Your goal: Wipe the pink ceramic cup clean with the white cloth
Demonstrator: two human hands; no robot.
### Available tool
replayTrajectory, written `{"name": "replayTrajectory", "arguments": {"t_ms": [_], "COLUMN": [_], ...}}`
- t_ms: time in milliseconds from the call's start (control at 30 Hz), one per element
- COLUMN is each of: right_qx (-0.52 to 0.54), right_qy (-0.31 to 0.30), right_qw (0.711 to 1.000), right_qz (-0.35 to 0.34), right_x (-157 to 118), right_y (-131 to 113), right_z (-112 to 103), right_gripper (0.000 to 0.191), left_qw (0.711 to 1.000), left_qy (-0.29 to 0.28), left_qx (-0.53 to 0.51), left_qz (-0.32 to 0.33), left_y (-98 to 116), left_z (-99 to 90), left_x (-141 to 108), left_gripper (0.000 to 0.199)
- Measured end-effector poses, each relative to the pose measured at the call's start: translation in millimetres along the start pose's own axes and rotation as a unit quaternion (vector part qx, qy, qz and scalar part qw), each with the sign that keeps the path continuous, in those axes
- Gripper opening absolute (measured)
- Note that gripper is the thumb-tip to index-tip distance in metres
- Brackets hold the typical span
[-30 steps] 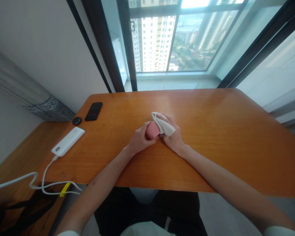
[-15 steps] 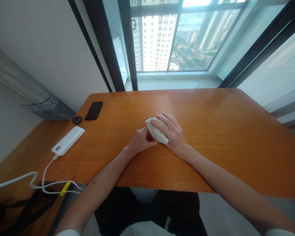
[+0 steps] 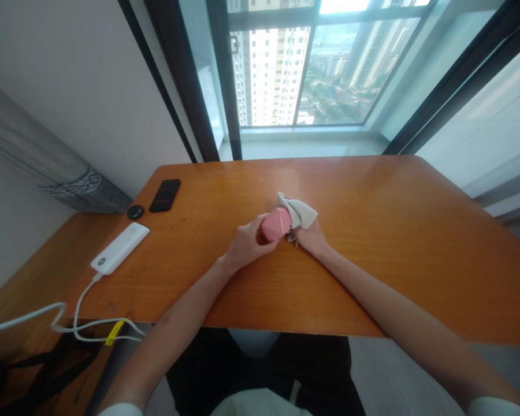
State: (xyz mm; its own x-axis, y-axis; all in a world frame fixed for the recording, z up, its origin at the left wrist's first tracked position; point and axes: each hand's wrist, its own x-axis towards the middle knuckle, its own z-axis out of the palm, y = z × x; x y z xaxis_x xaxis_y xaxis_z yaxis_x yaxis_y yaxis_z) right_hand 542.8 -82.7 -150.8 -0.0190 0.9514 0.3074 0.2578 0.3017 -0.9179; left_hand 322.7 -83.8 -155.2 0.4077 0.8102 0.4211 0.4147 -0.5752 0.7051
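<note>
A small pink object with a flat, faceted face (image 3: 276, 224) is held over the middle of the wooden table (image 3: 372, 248); its exact kind I cannot make out. My left hand (image 3: 248, 242) grips it from the left, thumb below and fingers above. A whitish cloth (image 3: 302, 212) lies against its right side. My right hand (image 3: 311, 236) is closed on this cloth, which drapes over the fingers and hides most of them. One corner of the cloth sticks up above the pink object, and a crumpled bit hangs below it.
On the table's left side lie a black phone-like slab (image 3: 165, 195), a round black disc (image 3: 134, 212) and a white power bank (image 3: 120, 248). A white cable (image 3: 80, 300) with a yellow tag (image 3: 115, 333) runs off the near left edge. A window (image 3: 303, 75) stands beyond.
My right hand has moved the cloth from the top of the pink object round to its right side. The pink face now shows. My left hand has hardly moved.
</note>
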Motion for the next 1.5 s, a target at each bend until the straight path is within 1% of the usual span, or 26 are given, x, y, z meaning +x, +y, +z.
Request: {"name": "replayTrajectory", "arguments": {"t_ms": [33,67,100,200,267,367,467,500,567,633,733,800,900,967,1067,1133,1200,1233,1267,1300,1333,1367,1467,1500], "right_qx": [0.003,0.000,-0.005,-0.031,-0.065,-0.161,-0.257,-0.276,-0.295,-0.298,-0.285,-0.266,-0.225,-0.190,-0.126,-0.079,-0.039,-0.026,-0.018,-0.015,-0.016,-0.020,-0.050,-0.066], "right_qy": [-0.006,-0.004,0.004,0.025,0.023,0.010,0.002,-0.003,-0.015,-0.024,-0.026,-0.016,0.008,0.013,0.019,0.020,0.006,-0.006,-0.014,-0.017,-0.013,-0.005,0.016,0.016], "right_qw": [1.000,1.000,1.000,0.995,0.986,0.963,0.929,0.919,0.909,0.907,0.911,0.919,0.940,0.953,0.971,0.986,0.998,1.000,0.999,0.999,0.999,1.000,0.990,0.985], "right_qz": [0.024,0.026,0.008,-0.092,-0.151,-0.214,-0.268,-0.281,-0.295,-0.297,-0.298,-0.289,-0.258,-0.236,-0.203,-0.142,-0.043,0.002,0.031,0.038,0.024,-0.006,-0.130,-0.161], "right_x": [0.7,0.9,0.6,-2.7,-6.5,-13.0,-18.3,-19.7,-21.6,-22.7,-22.8,-22.0,-18.8,-15.2,-8.5,-4.7,-2.6,-2.3,-2.3,-2.5,-2.9,-3.5,-6.4,-8.0], "right_y": [2.5,4.3,5.4,3.7,-1.5,-12.8,-23.2,-25.9,-29.7,-31.4,-30.2,-28.4,-26.6,-25.2,-19.8,-13.9,-7.8,-5.1,-2.7,-0.7,0.9,2.1,0.6,-1.8], "right_z": [0.2,0.5,0.9,2.1,1.5,-1.6,-4.3,-4.6,-4.3,-3.4,-2.6,-2.8,-3.1,-2.9,-1.9,-1.1,-0.4,0.0,0.5,1.1,1.7,2.4,3.4,3.1], "right_gripper": [0.060,0.060,0.059,0.058,0.060,0.060,0.054,0.053,0.053,0.054,0.054,0.053,0.051,0.052,0.056,0.058,0.061,0.064,0.066,0.066,0.066,0.064,0.061,0.061], "left_qw": [1.000,1.000,1.000,1.000,1.000,1.000,1.000,1.000,1.000,0.999,0.999,0.999,1.000,1.000,1.000,1.000,1.000,1.000,1.000,1.000,1.000,1.000,1.000,1.000], "left_qy": [0.000,-0.001,-0.002,-0.004,0.002,0.008,-0.007,-0.014,-0.024,-0.029,-0.031,-0.028,-0.018,-0.014,-0.010,-0.007,-0.006,-0.006,-0.008,-0.010,-0.012,-0.013,-0.011,-0.010], "left_qx": [0.000,-0.002,-0.004,-0.011,-0.015,-0.016,-0.011,-0.011,-0.015,-0.021,-0.014,-0.010,-0.012,-0.009,-0.008,-0.009,-0.009,-0.010,-0.011,-0.013,-0.015,-0.017,-0.019,-0.019], "left_qz": [0.000,0.001,0.002,0.007,0.011,0.014,0.001,-0.002,-0.003,-0.003,-0.020,-0.027,-0.017,-0.011,-0.007,-0.007,-0.009,-0.010,-0.010,-0.009,-0.008,-0.007,-0.002,-0.001], "left_y": [0.0,0.0,0.1,0.5,0.6,0.0,-1.6,-2.2,-3.4,-4.0,-3.1,-1.5,0.7,1.2,0.5,-0.1,-0.3,-0.3,-0.2,0.0,0.3,0.6,1.2,1.1], "left_z": [0.1,0.1,0.0,-0.4,-0.2,1.2,2.6,2.8,2.6,2.2,1.6,1.4,1.0,0.6,-0.1,-0.5,-0.7,-0.9,-1.1,-1.4,-1.7,-2.0,-2.7,-2.6], "left_x": [-0.3,-0.7,-1.1,-2.1,-2.4,-2.9,-4.5,-5.2,-6.3,-6.7,-5.8,-4.4,-2.0,-0.9,-0.7,-1.1,-1.6,-1.8,-2.0,-2.1,-2.2,-2.4,-2.7,-2.9], "left_gripper": [0.063,0.063,0.063,0.063,0.063,0.061,0.055,0.054,0.055,0.056,0.049,0.043,0.038,0.042,0.055,0.059,0.061,0.062,0.062,0.063,0.064,0.064,0.065,0.065]}}
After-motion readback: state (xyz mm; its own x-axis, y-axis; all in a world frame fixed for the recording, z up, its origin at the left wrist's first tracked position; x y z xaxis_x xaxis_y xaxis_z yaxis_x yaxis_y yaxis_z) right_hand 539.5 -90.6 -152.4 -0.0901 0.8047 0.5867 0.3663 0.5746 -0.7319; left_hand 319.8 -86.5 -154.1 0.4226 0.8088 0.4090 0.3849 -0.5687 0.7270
